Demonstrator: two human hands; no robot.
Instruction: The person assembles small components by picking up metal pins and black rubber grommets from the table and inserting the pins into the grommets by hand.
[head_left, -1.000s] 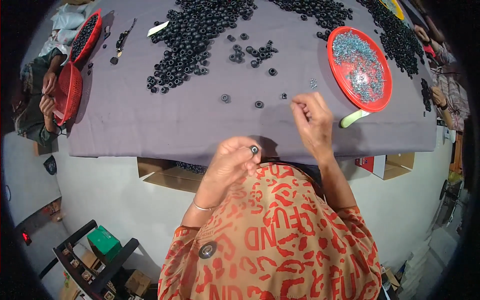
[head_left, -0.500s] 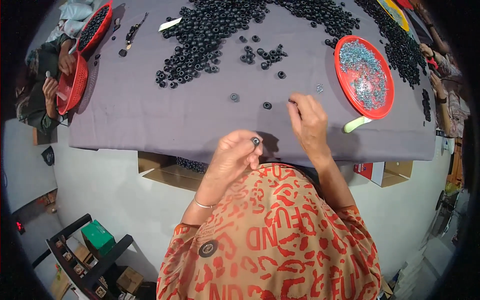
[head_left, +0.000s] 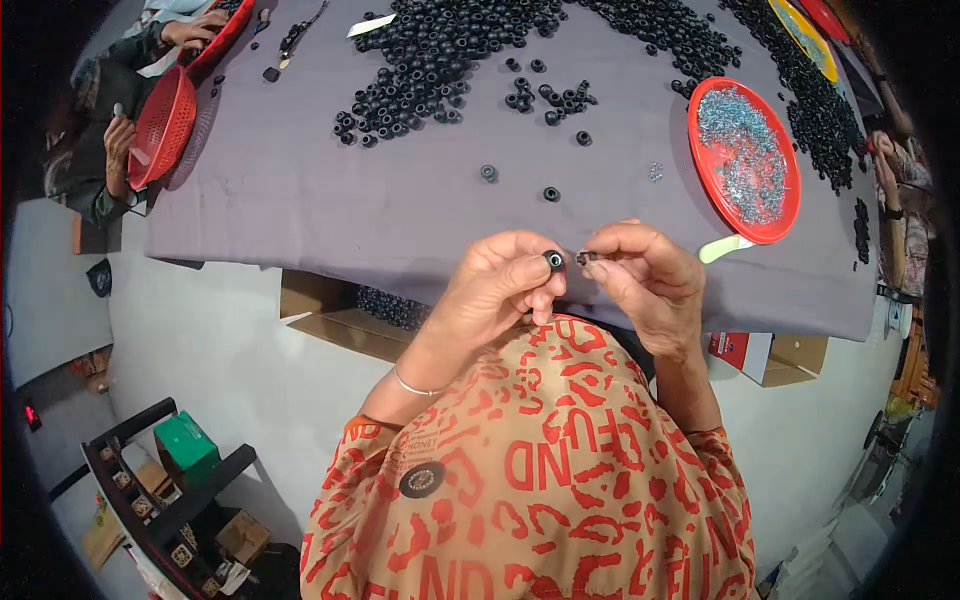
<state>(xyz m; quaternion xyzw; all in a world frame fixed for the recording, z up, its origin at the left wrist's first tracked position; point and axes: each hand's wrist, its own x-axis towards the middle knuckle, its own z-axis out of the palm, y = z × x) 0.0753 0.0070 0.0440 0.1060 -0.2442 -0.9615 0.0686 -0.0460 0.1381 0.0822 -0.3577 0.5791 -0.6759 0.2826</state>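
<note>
My left hand [head_left: 498, 282] pinches a round black cap [head_left: 554, 260] between thumb and fingers; a pale ring shows at its centre. Close beside it, my right hand [head_left: 655, 290] grips a small dark part [head_left: 585, 258] with thumb and forefinger, its exact kind too small to make out. A narrow gap separates the two pieces, held over the table's near edge. Beyond my hands, a black cap [head_left: 551, 194] and a cap with a bluish middle [head_left: 489, 173] lie on the grey cloth [head_left: 400, 215]. Some tiny clear pieces [head_left: 656, 172] sit to their right.
A big heap of black caps [head_left: 420, 85] spreads across the far side. On the right stand a red plate [head_left: 777, 228] of small bluish-clear pieces and a green-handled knife [head_left: 722, 248]. Red baskets [head_left: 165, 125] and a co-worker's hand [head_left: 118, 140] are at the left; another person sits right.
My right hand has come from over the table toward my left hand, bringing its small dark part close to the black cap. At the left, a co-worker's hand has moved to the farther red basket.
</note>
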